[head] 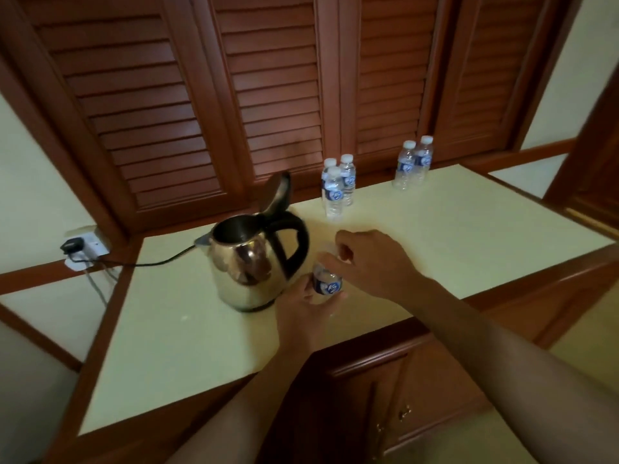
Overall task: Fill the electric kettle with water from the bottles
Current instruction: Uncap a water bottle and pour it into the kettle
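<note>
- One head-worn wide-angle view, looking forward and down from above the surface.
- Near: both forearms reach in from the bottom edge; louvred doors fill the top.

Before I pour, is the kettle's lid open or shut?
Open. The lid of the kettle stands tipped up and back over the handle, and the dark inside shows through its mouth.

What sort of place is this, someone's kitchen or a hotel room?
Probably a hotel or guest room's tea corner: an electric kettle plugged into a wall socket, identical small water bottles set out on the counter, and louvred wooden doors behind.
</note>
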`<state>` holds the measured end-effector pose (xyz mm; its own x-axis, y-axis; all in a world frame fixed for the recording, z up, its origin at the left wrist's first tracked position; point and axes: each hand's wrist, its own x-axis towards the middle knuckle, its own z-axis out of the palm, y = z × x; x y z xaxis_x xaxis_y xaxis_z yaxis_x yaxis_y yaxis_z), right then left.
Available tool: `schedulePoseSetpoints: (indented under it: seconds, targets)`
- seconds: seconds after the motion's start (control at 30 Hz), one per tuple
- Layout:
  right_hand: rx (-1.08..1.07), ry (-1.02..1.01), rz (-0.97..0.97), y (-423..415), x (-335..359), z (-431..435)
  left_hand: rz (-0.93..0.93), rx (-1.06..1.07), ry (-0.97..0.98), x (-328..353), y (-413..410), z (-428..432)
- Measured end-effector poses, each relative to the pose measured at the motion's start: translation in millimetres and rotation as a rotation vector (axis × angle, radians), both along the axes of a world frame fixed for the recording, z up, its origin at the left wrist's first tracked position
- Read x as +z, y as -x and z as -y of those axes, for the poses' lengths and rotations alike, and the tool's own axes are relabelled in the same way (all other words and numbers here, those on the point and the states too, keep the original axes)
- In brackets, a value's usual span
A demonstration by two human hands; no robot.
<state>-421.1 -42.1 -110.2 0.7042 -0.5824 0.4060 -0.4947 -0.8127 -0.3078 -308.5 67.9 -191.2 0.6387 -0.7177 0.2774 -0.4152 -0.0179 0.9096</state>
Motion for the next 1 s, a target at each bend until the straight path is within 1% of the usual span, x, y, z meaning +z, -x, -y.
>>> schedulePoseSetpoints:
  seconds: [0.1,0.17,0.33,0.4,0.57,0.6,0.67,0.7,0.73,0.8,0.83,0.87,1.0]
  targets:
    - [-0.007,-0.211,0.080,43.4,-13.7,39.8,-0.025,0.025,0.001,10.1,29.5,53.5]
    - [-0.018,-0.320,0.128,68.0,-23.4,65.7,0.053,0.007,-0.017,13.0,51.5,86.7]
    - [-0.089,-0.492,0.294,109.1,-37.8,128.9,0.132,-0.010,-0.049,14.9,101.4,155.4]
    - [-0.118,-0.527,0.326,117.8,-40.5,149.8,0.204,-0.018,-0.055,12.9,112.4,178.7]
    - [-0.180,-0.561,0.362,124.5,-47.9,202.9,0.255,-0.161,-0.072,11.6,109.4,227.8]
    - [-0.193,-0.555,0.365,124.2,-49.2,215.0,0.258,-0.199,-0.118,9.4,103.5,238.4]
    - [-0.221,-0.513,0.360,122.2,-51.0,239.5,0.254,-0.257,-0.289,1.5,89.5,259.5]
    - [-0.236,-0.483,0.357,119.9,-51.8,254.5,0.292,-0.264,-0.387,-6.6,80.3,273.5]
    - [-0.248,-0.455,0.357,118.4,-52.2,266.3,0.396,-0.263,-0.479,-15.6,70.9,285.0]
    - [-0.266,-0.406,0.349,115.8,-51.6,290.6,0.666,-0.263,-0.625,-28.6,55.8,306.9]
    - [-0.271,-0.384,0.336,114.7,-51.8,303.6,0.740,-0.262,-0.663,-33.7,50.4,318.0]
    - [-0.276,-0.366,0.322,113.4,-52.0,316.6,0.772,-0.265,-0.689,-36.4,46.7,328.3]
    - [-0.329,-0.323,0.291,107.7,-57.2,362.2,0.788,-0.246,-0.747,-41.4,38.6,360.3]
